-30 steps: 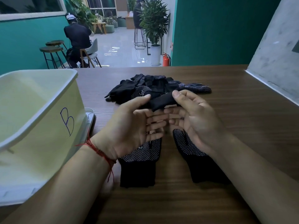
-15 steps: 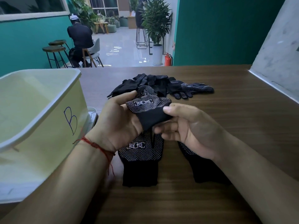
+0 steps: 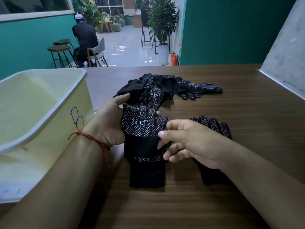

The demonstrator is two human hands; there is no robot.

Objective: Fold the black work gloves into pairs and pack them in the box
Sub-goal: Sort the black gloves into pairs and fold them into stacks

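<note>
A black dotted work glove [image 3: 140, 126] with a white logo is spread out just above the table; my left hand [image 3: 107, 123] grips its left edge and my right hand [image 3: 186, 141] pinches its right edge at the cuff. Under it lies another black glove [image 3: 146, 174], cuff toward me. A third glove [image 3: 214, 128] lies flat to the right, mostly covered by my right hand and forearm. Farther back sits a pile of black gloves [image 3: 165, 87]. The pale yellow box [image 3: 49, 116], marked with a blue "B", stands at the left.
The wooden table [image 3: 247, 104] stretches right to a grey wall [image 3: 283, 52]. Beyond the far table edge a person sits on a chair with their back to me, next to stools, a potted plant and a red fire extinguisher.
The glove was bunched up between both hands; now it is opened out flat with its fingers pointing away. My right hand has moved lower and right, uncovering the right-hand glove's fingertips.
</note>
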